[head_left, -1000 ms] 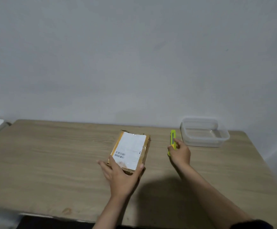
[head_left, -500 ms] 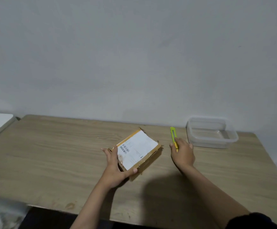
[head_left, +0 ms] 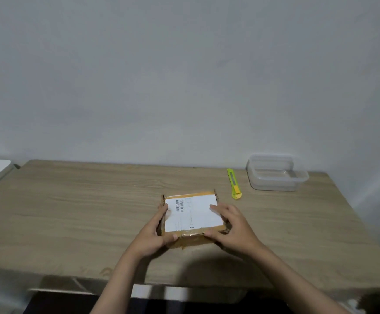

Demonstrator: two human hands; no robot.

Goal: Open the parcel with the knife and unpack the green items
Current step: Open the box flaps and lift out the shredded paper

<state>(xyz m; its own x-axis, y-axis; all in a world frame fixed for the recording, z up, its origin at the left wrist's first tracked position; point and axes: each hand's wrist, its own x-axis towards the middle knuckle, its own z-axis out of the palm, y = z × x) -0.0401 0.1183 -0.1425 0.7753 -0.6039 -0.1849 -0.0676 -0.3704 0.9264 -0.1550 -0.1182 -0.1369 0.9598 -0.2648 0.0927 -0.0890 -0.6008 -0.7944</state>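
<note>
The parcel (head_left: 193, 217), a flat cardboard box with a white shipping label on top, lies on the wooden table (head_left: 71, 211) just below the middle of the frame, and both hands grasp it: the left hand (head_left: 155, 234) wraps its fingers around the left edge with the thumb at the near corner, while the right hand (head_left: 232, 227) lays its fingers over the label's right side and hooks its thumb on the near edge. The knife (head_left: 234, 183), a green and yellow utility cutter, lies untouched to the upper right of the parcel, between it and the clear plastic container (head_left: 277, 173) near the right edge. The box looks sealed with wrinkled tape along its near side, so cutting has not begun. The main risk is that a blade pushed too deep through such a shallow box scores the items inside. A hand holding the box in the blade's path could be nicked, and a loosely held parcel could slide on the smooth tabletop.
</note>
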